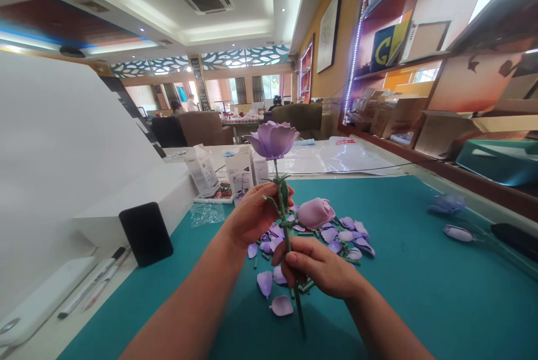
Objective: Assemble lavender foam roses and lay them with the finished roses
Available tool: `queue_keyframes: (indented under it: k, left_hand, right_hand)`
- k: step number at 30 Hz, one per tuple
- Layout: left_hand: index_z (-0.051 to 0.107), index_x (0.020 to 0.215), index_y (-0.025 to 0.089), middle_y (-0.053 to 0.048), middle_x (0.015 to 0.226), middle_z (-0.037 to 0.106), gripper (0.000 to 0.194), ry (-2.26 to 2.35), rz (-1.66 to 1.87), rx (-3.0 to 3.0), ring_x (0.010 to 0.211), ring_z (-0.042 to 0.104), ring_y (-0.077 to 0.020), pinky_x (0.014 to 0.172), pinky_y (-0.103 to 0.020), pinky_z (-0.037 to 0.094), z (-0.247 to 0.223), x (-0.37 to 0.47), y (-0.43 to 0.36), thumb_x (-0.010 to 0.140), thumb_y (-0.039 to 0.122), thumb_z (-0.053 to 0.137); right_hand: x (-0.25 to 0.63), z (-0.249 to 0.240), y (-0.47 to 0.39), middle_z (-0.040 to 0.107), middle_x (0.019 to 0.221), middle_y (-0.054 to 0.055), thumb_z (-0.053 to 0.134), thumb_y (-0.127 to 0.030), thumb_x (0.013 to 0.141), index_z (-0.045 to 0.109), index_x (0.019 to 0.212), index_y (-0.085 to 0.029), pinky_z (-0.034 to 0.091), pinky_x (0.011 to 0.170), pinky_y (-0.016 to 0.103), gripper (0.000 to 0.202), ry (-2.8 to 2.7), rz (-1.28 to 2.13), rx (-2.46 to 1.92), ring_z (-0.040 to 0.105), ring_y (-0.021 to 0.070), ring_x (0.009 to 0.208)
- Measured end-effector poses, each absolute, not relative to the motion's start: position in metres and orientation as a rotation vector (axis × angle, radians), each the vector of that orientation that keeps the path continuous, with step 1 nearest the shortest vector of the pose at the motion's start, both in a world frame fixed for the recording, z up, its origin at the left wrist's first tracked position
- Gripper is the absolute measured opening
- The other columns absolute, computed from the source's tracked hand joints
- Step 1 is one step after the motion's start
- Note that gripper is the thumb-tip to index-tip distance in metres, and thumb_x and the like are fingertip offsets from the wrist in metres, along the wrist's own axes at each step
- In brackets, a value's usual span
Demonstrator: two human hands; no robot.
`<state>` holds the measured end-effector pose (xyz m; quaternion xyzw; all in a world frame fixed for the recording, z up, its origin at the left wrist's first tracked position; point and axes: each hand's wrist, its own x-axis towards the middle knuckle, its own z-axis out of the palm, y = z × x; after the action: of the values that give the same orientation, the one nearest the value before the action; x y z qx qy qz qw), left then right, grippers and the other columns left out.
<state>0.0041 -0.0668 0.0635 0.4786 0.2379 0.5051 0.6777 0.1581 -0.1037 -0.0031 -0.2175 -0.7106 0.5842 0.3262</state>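
Observation:
An artificial rose with an open purple bloom (274, 140) stands nearly upright in front of me, its green stem (300, 312) tilted slightly. A closed pink-purple rosebud (316, 214) branches off to the right. My left hand (263, 208) is closed around the upper stem near the leaves; some of its fingers are hidden behind. Lower down, my right hand (315, 264) pinches the stem between thumb and fingers. Loose purple petals (264, 284) and short green stem pieces (309, 286) lie on the teal mat (403, 225) below and behind the flower.
Upright white boxes (240, 172) and crumpled clear plastic (207, 214) stand behind at left. A black tablet-like panel (145, 234) leans against a white block, near pens (90, 284). More purple flowers (458, 232) lie at right, beside a dark object (515, 242). Shelves hold cardboard boxes (441, 133).

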Motion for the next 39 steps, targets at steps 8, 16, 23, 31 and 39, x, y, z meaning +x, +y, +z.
queue_keyframes:
  k: [8,16,23,31,39]
  left_hand:
    - [0.072,0.071,0.014,-0.003,0.066,0.064,0.024,0.549,1.122,1.064,0.061,0.056,-0.0109,0.056,-0.022,0.043,0.061,0.006,-0.065,0.068,0.036,0.078]
    - [0.071,0.072,0.016,-0.003,0.071,0.065,0.025,0.527,1.159,1.049,0.065,0.058,-0.0126,0.060,-0.024,0.044,0.060,0.005,-0.067,0.067,0.039,0.079]
    - [0.066,0.062,0.014,-0.002,0.066,0.062,0.028,0.519,1.133,1.128,0.059,0.056,-0.0111,0.057,-0.024,0.043,0.061,0.005,-0.068,0.063,0.036,0.082]
    - [0.068,0.065,0.014,-0.003,0.066,0.062,0.027,0.551,1.145,1.087,0.059,0.055,-0.0107,0.057,-0.022,0.043,0.057,0.006,-0.065,0.065,0.036,0.082]
    - [0.071,0.082,0.019,-0.002,0.082,0.064,0.046,0.549,1.471,1.140,0.059,0.053,-0.0089,0.056,-0.024,0.043,0.055,-0.008,-0.072,0.074,0.063,0.064]
  right_hand:
    - [0.160,-0.002,-0.105,0.056,0.063,-0.001,0.049,-0.048,0.091,0.061,0.091,-0.017,0.035,0.053,0.023,0.033,-1.869,1.499,-0.604,0.045,0.0107,0.056]
    - [0.162,0.000,-0.102,0.057,0.065,-0.001,0.047,-0.046,0.092,0.058,0.087,-0.018,0.037,0.058,0.025,0.030,-1.900,1.384,-0.665,0.048,0.0125,0.061]
    - [0.162,-0.002,-0.103,0.058,0.066,-0.001,0.047,-0.043,0.092,0.061,0.091,-0.019,0.037,0.058,0.025,0.028,-1.919,1.400,-0.705,0.049,0.0131,0.062]
    - [0.162,0.000,-0.104,0.056,0.065,-0.001,0.048,-0.043,0.091,0.060,0.088,-0.018,0.037,0.058,0.025,0.028,-1.915,1.399,-0.703,0.048,0.0127,0.062]
    - [0.163,-0.005,-0.097,0.057,0.065,-0.001,0.044,-0.040,0.092,0.057,0.084,-0.019,0.036,0.055,0.025,0.026,-1.865,1.259,-0.833,0.047,0.0124,0.058]
